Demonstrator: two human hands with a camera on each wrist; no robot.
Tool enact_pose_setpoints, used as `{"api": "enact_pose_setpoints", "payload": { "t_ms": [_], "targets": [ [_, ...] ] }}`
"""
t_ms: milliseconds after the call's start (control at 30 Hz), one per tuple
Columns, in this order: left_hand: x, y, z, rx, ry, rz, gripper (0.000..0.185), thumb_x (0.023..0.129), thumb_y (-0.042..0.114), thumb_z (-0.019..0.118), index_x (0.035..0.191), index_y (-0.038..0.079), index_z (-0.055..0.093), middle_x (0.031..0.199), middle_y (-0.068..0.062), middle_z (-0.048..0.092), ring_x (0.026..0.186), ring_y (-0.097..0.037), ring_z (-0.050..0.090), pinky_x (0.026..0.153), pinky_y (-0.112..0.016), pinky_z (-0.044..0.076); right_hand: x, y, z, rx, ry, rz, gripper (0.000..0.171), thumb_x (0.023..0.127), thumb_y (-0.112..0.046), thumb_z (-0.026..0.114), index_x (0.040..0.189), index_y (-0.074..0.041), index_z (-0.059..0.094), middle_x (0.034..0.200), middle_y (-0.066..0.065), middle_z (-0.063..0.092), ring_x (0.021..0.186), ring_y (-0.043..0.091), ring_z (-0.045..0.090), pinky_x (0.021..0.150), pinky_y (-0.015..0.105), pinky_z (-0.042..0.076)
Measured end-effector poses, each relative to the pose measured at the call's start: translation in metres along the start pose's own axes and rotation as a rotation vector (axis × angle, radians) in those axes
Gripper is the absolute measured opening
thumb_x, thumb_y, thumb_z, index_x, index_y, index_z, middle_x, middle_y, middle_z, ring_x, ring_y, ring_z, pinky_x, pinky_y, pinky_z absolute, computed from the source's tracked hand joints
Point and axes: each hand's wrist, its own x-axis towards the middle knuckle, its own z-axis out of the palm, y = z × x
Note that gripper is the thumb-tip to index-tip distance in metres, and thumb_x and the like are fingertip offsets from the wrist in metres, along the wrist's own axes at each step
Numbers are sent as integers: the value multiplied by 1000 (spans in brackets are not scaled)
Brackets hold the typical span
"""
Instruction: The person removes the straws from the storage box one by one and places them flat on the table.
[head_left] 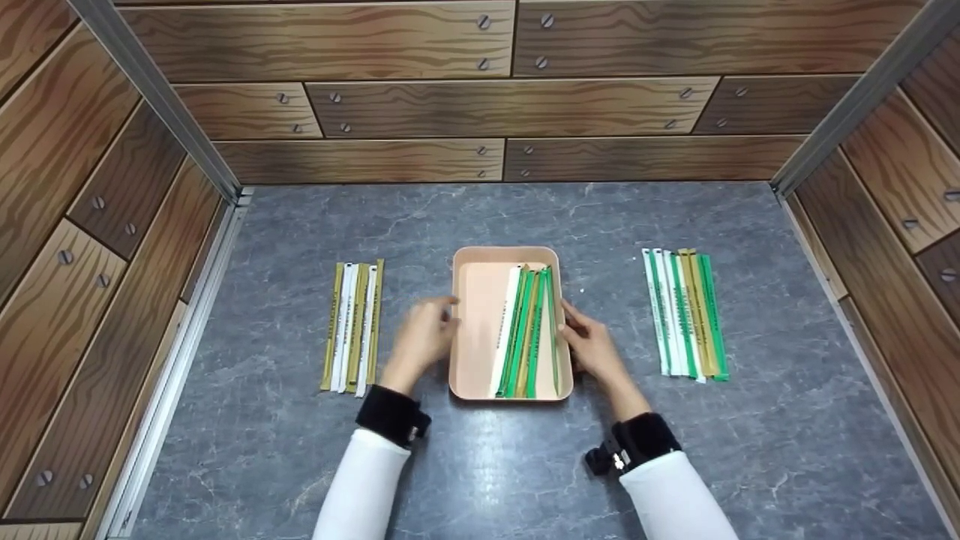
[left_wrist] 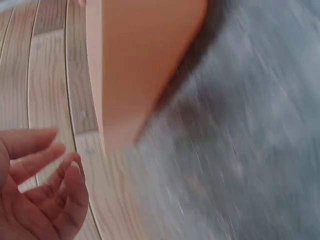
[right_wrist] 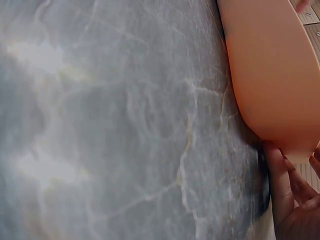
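Note:
A shallow peach tray [head_left: 474, 337] lies between both hands. Along its right half are several long, thin printed packets [head_left: 517, 337] in white, green and gold. At the tray's left side is my left hand [head_left: 424, 331]; the left wrist view shows its fingers [left_wrist: 75, 185] loosely bent, apart from the tray wall [left_wrist: 135, 65]. My right hand [head_left: 592, 345] touches the tray's right side with its fingers extended. In the right wrist view, a fingertip of the right hand [right_wrist: 295, 200] meets the low edge of the tray wall [right_wrist: 275, 75].
To the left, a row of gold and white packets [head_left: 352, 326] lies on the grey marbled tabletop [head_left: 495, 465]. White, green and gold packets [head_left: 684, 315] form another row to the right. Wood-patterned walls [head_left: 420, 109] enclose the back and sides.

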Motion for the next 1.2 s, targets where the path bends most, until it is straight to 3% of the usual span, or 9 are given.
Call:
{"api": "enact_pose_setpoints", "payload": {
  "t_ms": [267, 467, 633, 733, 967, 1200],
  "targets": [
    [-1, 29, 32, 124, -259, 61, 37, 93, 15, 65, 130, 8, 62, 116, -17, 61, 98, -29, 63, 82, -40, 55, -1, 0, 1, -4, 17, -29, 49, 95, -1, 60, 143, -5, 50, 116, 29, 63, 101, 34, 63, 81, 34, 53],
    [-5, 37, 50, 311, -342, 113, 40, 93, 18, 64, 133, 17, 62, 112, -15, 62, 91, -29, 62, 74, -41, 55, -3, -6, 1, -11, 18, -56, 48, 95, 0, 60, 141, -1, 50, 114, 31, 63, 103, 36, 62, 85, 38, 52],
    [-6, 40, 58, 387, -353, 84, 41, 94, 18, 61, 135, 22, 62, 110, -13, 60, 86, -28, 61, 68, -40, 55, -17, -36, -1, -18, 4, -46, 47, 95, 4, 57, 140, 5, 47, 116, 35, 61, 104, 39, 61, 85, 40, 51],
    [-5, 41, 59, 421, -340, 86, 35, 95, 19, 60, 130, 19, 65, 106, -13, 59, 84, -28, 61, 66, -41, 54, -19, -43, -1, -31, 7, -37, 47, 95, 5, 57, 140, 6, 47, 115, 35, 61, 103, 40, 61, 84, 37, 51],
    [-5, 37, 58, 420, -294, 87, 21, 93, 14, 61, 109, 4, 67, 97, -15, 59, 79, -30, 62, 63, -41, 55, -7, -16, 0, -28, 13, -40, 48, 95, 1, 59, 142, 1, 47, 112, 33, 63, 98, 39, 63, 81, 38, 53],
    [-4, 36, 59, 371, -292, 58, 22, 94, 7, 58, 114, 3, 67, 97, -17, 59, 78, -30, 62, 61, -41, 55, 0, 1, 1, -6, 13, -2, 49, 96, -3, 60, 144, -6, 49, 116, 28, 63, 98, 34, 64, 79, 38, 55]
  ]
}}
